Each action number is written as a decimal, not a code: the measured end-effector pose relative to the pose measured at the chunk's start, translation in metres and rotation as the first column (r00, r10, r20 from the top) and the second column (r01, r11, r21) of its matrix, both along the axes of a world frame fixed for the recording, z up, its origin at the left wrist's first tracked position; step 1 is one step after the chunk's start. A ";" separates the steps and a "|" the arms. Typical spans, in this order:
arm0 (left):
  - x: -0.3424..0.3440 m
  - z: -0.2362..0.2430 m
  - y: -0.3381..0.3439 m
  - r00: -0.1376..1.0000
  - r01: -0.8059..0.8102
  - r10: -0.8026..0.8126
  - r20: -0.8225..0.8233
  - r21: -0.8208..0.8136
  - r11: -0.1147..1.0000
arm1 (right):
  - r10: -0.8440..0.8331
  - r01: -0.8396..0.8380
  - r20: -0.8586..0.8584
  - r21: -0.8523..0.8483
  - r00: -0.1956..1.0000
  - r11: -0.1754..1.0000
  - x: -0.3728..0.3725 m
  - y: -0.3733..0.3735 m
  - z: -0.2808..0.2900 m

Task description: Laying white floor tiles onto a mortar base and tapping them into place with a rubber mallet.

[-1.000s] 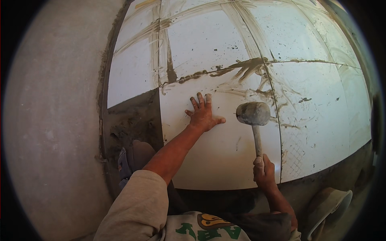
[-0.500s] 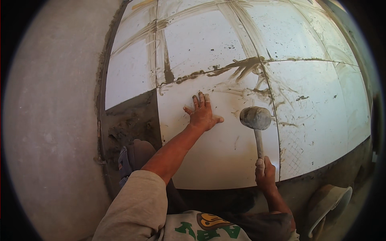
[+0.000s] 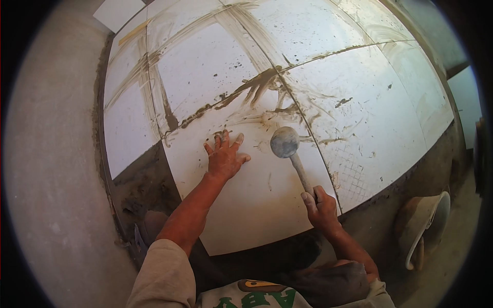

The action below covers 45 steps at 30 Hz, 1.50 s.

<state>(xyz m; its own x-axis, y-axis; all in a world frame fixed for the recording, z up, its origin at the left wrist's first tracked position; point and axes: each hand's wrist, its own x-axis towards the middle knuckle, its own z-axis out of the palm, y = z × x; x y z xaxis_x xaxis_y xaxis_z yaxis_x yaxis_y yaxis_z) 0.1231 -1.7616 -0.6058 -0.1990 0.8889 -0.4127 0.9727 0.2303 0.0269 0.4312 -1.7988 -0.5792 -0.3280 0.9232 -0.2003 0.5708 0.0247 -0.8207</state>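
Note:
My left hand [image 3: 224, 158] lies with fingers spread on a large white floor tile [image 3: 246, 205], close to its far edge. In my right hand [image 3: 321, 209] is the wooden handle of a rubber mallet [image 3: 285, 142]. The mallet's grey, dusty head is over the right part of the same tile; whether it touches the surface, I cannot tell. Brown mortar smears [image 3: 257, 84] run along the joints beyond both hands. To the right, across a dark joint, lies another white tile [image 3: 364, 118] with mortar marks.
A patch of bare dark mortar bed [image 3: 141, 182] lies left of the tile, beside my knee. At the right stands a dirty pale bucket [image 3: 421, 226]. Loose white tiles show at the far left [image 3: 119, 13] and right [image 3: 466, 102]. Bare concrete floor [image 3: 51, 154] extends along the left.
The view has shifted, so the tiles appear further left and the bucket higher. The mallet's head has tilted to the left of its handle. My left hand stays spread on the tile.

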 end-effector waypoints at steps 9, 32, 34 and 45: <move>-0.011 -0.011 0.080 0.998 0.058 -0.059 0.010 0.098 0.994 | -0.004 0.004 0.051 -0.009 0.999 1.000 0.008 -0.035 0.002; 0.024 -0.033 0.178 0.923 0.379 -0.385 -0.013 0.203 0.903 | -0.060 0.098 0.282 -0.123 0.957 0.987 0.043 -0.132 0.060; 0.034 -0.033 0.187 0.932 0.359 -0.362 -0.025 0.207 0.910 | -0.076 0.133 0.267 -0.201 0.961 0.971 0.046 -0.139 0.065; 0.034 -0.020 0.191 0.923 0.384 -0.383 -0.014 0.038 0.923 | -0.162 0.165 0.156 -0.003 0.974 0.986 0.023 -0.095 0.024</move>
